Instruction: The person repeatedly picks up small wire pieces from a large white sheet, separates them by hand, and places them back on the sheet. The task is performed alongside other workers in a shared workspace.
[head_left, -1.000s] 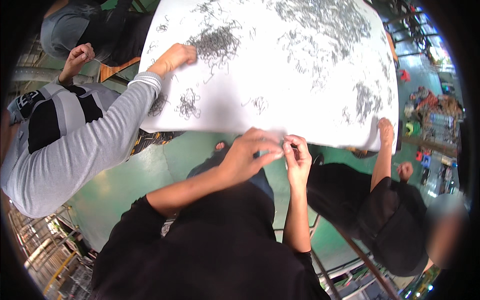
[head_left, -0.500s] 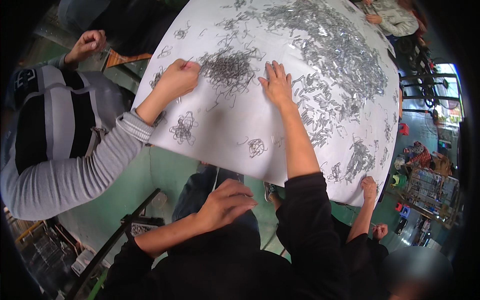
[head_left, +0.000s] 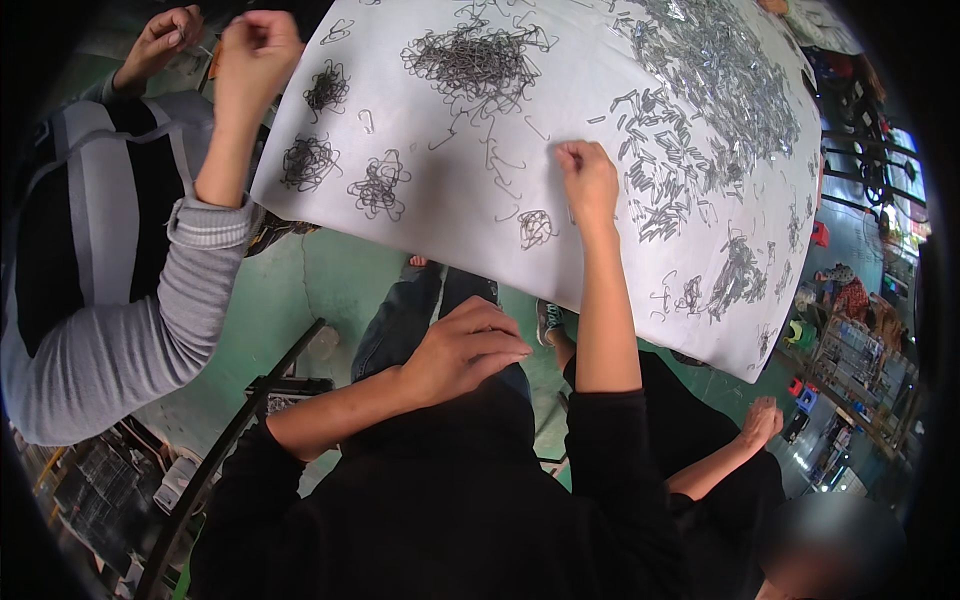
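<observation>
My left hand [head_left: 462, 352] is held above my lap, short of the table, its fingers together and bent toward the thumb. Whatever may lie between them is hidden. Over the white table [head_left: 450, 215] my right hand [head_left: 592, 185] is closed, fingertips curled in, and I cannot make out what they hold. Just to its right lie scattered short metal clips [head_left: 660, 150]. A small pile of bent wire hooks [head_left: 537, 229] lies to its left and nearer me. Farther off to the left is a larger heap of dark wire hooks [head_left: 470, 65].
More small hook piles [head_left: 379, 185] sit along the near left edge. At left, a co-worker in a grey striped top raises a hand [head_left: 255, 50] beside the table corner. Another co-worker's hand [head_left: 763, 422] is at lower right. A large heap of clips [head_left: 735, 90] spreads far right.
My right hand has gone from spread flat on the table to curled closed. The left co-worker's hand has left the big hook heap, moving left. The right co-worker's hand has left the table.
</observation>
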